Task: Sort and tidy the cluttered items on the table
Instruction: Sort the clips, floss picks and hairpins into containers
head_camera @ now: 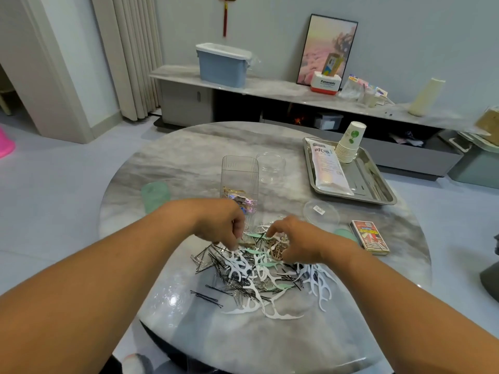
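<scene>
Where hands (259,236) sort picks (251,276), Panasonic box (325,83)

Tall clear container (239,176) and jar (270,168) block behind the pile (259,271); bare table (189,149) left

Jumbled heap of white and mint floss picks (266,279), black hairpins (206,295), mid-tabletop (189,147); tall clear container (239,179) upright behind, partly filled.

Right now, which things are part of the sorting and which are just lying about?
In the job: left hand, right hand, floss picks, hairpins, tall clear box, round clear jar.
Lying about: metal tray, paper cups, card box.
</scene>
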